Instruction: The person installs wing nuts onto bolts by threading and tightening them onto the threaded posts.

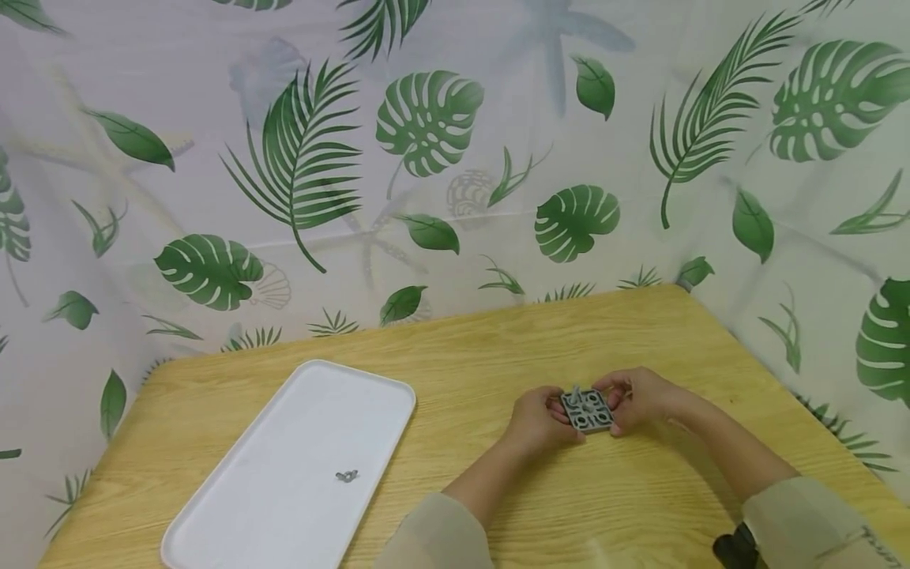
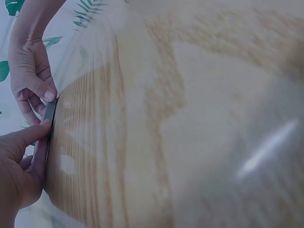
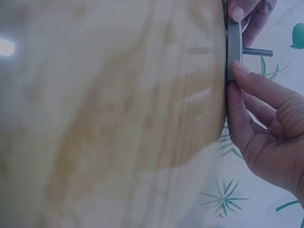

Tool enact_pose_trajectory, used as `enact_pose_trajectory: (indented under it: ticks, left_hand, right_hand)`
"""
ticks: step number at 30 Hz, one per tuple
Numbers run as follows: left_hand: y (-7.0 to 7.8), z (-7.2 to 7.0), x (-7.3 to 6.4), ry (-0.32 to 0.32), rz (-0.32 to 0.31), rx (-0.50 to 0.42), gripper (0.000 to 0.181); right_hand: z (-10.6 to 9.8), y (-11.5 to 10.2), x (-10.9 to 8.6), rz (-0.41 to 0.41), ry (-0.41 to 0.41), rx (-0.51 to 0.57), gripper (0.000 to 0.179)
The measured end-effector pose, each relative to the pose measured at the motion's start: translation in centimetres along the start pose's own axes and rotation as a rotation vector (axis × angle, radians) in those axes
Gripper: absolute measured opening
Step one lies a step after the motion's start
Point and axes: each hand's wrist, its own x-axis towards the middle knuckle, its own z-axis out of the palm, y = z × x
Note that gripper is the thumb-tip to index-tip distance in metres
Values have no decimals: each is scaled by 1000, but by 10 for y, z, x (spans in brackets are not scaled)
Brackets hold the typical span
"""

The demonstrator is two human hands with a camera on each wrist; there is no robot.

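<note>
A grey square plate (image 1: 588,419) with cut-out slots and round holes is held between both hands, low over the table or on it. The left hand (image 1: 538,421) pinches its left side, thumb along the near edge. On the opposite side the right hand (image 1: 642,399) grips it between thumb and fingers. A thin metal post (image 3: 259,52) stands up from the plate's face; in the head view it rises near the far left corner with a small grey piece around it. In the left wrist view only the plate's narrow edge (image 2: 49,111) shows.
A white rectangular tray (image 1: 284,466) lies on the wooden table (image 1: 455,474) to the left. On it rests a small silver metal piece (image 1: 347,476), like a wing nut. Leaf-patterned cloth (image 1: 455,205) hangs behind the table and at both sides. Something black (image 1: 735,547) sits by the right sleeve.
</note>
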Motion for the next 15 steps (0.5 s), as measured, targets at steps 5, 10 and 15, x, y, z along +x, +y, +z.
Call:
enact_pose_trajectory:
  ticks: [5, 10, 15]
  left_hand:
    - [-1, -1, -1, -8, 10, 33, 69]
    - [1, -4, -3, -13, 17, 70, 71]
    - [0, -6, -4, -7, 25, 101, 71]
  right_hand:
    - [4, -5, -1, -19, 19, -54, 71]
    - [8, -14, -2, -3, 55, -116, 68]
    - [13, -20, -3, 39, 70, -123, 67]
